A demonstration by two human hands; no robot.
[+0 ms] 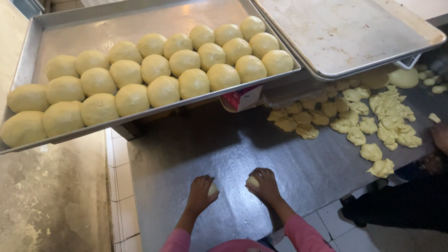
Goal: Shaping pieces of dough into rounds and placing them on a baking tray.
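**Two hands rounding dough on the steel bench**

A long tray [28, 56] at the bench's [196, 149] far left edge carries rows of smooth, pale yellow dough balls [163, 91]. An empty tray [345, 32] overlaps it at the far right corner, above ragged cut dough pieces [373, 116]. Near the front edge, the left hand [199, 193] is cupped over a small dough piece [213, 189], and the right hand [265, 184] is cupped over another dough lump [252, 181]. This looks like the rounding step; each piece seems to need tight circling under the palm.
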